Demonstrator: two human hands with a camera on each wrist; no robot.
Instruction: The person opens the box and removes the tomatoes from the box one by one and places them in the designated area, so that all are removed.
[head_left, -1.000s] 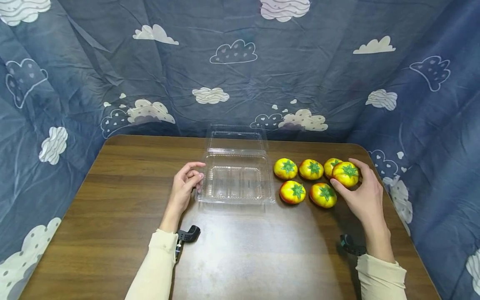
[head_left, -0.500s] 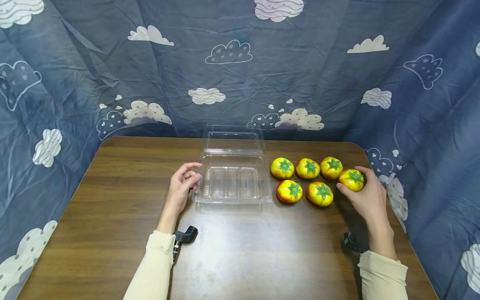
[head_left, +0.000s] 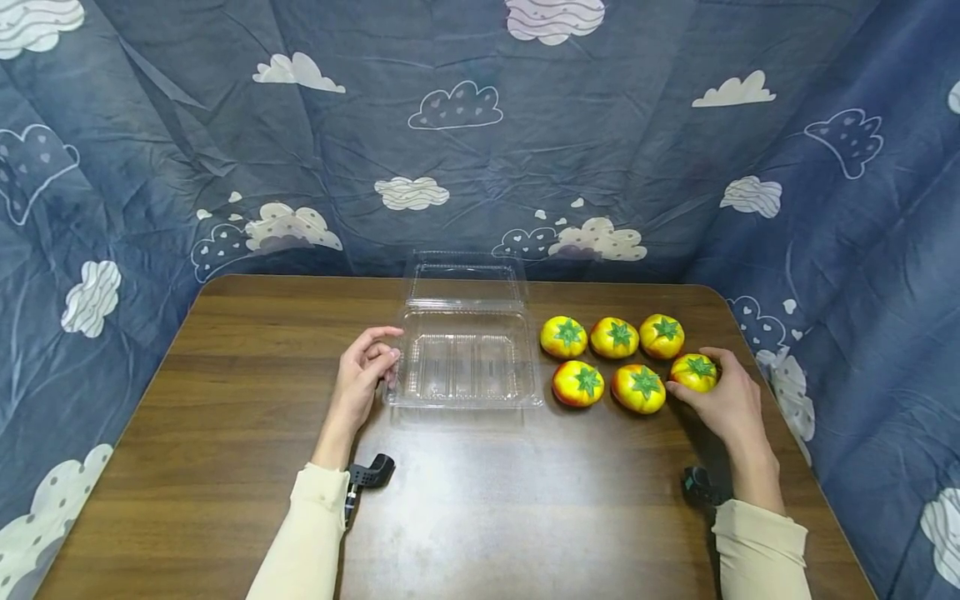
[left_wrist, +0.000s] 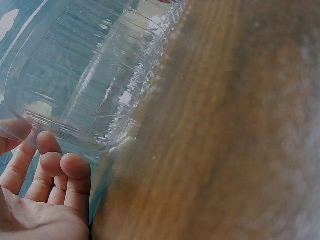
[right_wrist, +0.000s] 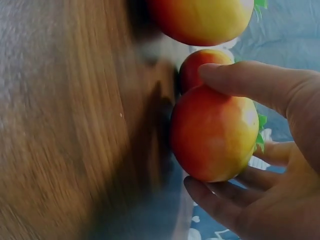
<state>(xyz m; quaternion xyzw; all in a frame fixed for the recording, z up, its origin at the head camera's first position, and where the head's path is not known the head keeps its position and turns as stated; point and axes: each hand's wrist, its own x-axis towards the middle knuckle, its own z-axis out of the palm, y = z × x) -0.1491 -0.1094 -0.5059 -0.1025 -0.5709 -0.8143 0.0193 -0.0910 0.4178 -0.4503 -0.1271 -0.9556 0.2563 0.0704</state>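
In the head view, my right hand holds a yellow-and-red tomato with a green star-shaped calyx, at the right end of the front row. The right wrist view shows the thumb on one side of this tomato and fingers on the other. Left of centre, my left hand holds the left rim of a clear plastic clamshell container, its lid tipped back. Seen from the left wrist, the curled fingertips lie right at the rim, near a corner.
Several similar tomatoes stand in two rows between the container and my right hand, including a back-row tomato and a front-row tomato. Beneath is a brown wooden table. A blue cloud-patterned cloth hangs behind its back edge.
My right hand has brought its tomato from over the back-row one toward me, down to the right end of the front row. The left hand stays at the container's rim.
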